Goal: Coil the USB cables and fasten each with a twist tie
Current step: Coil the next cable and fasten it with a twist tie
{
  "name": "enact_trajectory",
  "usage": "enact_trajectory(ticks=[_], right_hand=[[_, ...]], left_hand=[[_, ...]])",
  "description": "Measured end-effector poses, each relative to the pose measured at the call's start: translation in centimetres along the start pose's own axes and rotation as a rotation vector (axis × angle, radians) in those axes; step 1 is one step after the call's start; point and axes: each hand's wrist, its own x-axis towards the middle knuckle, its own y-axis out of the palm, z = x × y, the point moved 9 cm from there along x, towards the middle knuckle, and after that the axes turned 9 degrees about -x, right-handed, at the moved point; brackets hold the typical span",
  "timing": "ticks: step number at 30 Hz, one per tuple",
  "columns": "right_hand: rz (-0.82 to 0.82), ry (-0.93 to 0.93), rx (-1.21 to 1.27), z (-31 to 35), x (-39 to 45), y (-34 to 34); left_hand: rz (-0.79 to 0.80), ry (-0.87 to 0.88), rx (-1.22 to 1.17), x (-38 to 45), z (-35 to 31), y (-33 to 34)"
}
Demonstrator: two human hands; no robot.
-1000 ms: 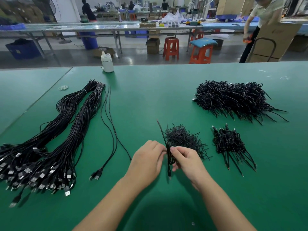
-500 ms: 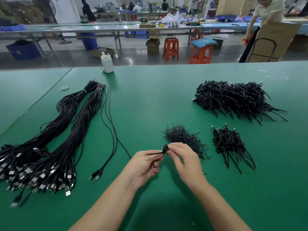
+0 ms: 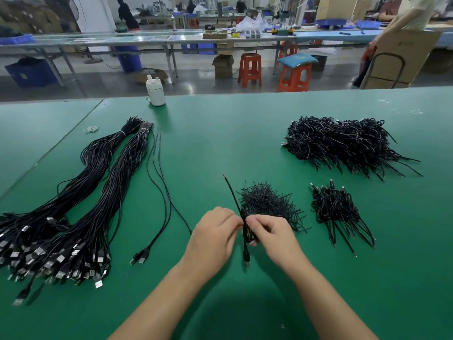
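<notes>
My left hand [image 3: 212, 238] and my right hand [image 3: 274, 238] meet over the green table [image 3: 220, 133] and pinch a coiled black USB cable [image 3: 246, 238] at its middle. The coil stands nearly upright, its wire end pointing up and away, its plug hanging down. Whether a twist tie is on it is hidden by my fingers. A heap of black twist ties [image 3: 268, 203] lies just behind my hands. Two loose cables [image 3: 157, 182] lie to the left, beside big bundles of uncoiled cables [image 3: 81, 204].
A small pile of tied coils [image 3: 337, 211] lies right of the ties, and a large pile of coils [image 3: 345, 143] sits farther back right. A white bottle [image 3: 155, 92] stands at the far edge. A rubber band [image 3: 91, 129] lies back left. Stools and benches stand beyond.
The coiled cable turned from lying sideways between my fingers to standing upright, as it stood a second ago. Both hands stayed at the same spot.
</notes>
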Motion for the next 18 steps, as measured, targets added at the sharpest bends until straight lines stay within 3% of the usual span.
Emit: enact_trajectory(ticks=[3, 6, 10, 14, 18], right_hand=[[0.056, 0.052, 0.071, -0.5, 0.0, 0.4], [0.046, 0.105, 0.181, -1.2, 0.1, 0.4], [0.024, 0.055, 0.245, -0.6, 0.0, 0.1], [0.136, 0.025, 0.302, 0.1, -0.5, 0.7], [0.109, -0.006, 0.159, 0.0, -0.5, 0.0]], left_hand=[[-0.012, 0.190, 0.171, -0.5, -1.5, 0.4], [-0.006, 0.176, 0.154, -0.6, -1.3, 0.8], [-0.004, -0.113, -0.027, -0.4, 0.7, 0.7], [-0.034, -0.460, -0.200, -0.7, 3.1, 0.7], [0.047, -0.669, -0.411, -1.1, 4.6, 1.9]])
